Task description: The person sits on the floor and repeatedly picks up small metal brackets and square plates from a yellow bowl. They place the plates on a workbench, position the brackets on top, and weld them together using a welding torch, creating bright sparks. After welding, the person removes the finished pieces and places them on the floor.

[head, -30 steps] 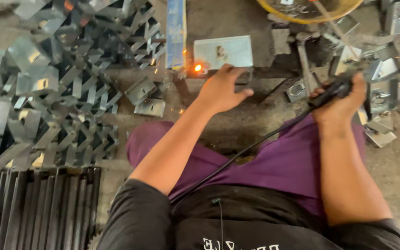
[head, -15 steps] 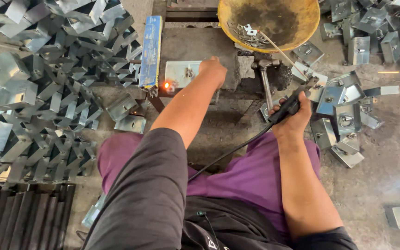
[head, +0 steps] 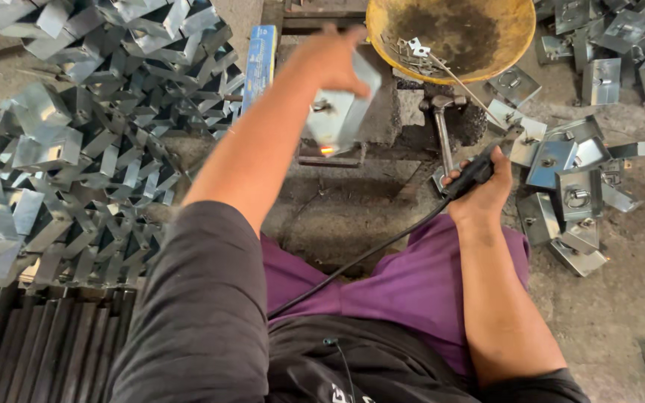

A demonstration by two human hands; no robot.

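Gritty workshop floor [head: 337, 216], left hand [head: 330, 60] lifting bracket [head: 337, 116], right hand [head: 479, 198] gripping welding holder [head: 472, 173]

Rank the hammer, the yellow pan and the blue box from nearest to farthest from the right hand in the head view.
From the right hand:
1. Hammer, just up-left of it.
2. Yellow pan, farther up, at the top edge.
3. Blue box, far across, beyond the left arm.

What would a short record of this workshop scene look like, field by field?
Left hand: raised, holding a folded metal bracket with a glowing orange spot at its lower edge
Right hand: gripping a black welding handle with a cable
Ahead: yellow pan holding small metal bits
Beside pan: hammer
Left side: heap of bent brackets
Right side: scattered finished brackets
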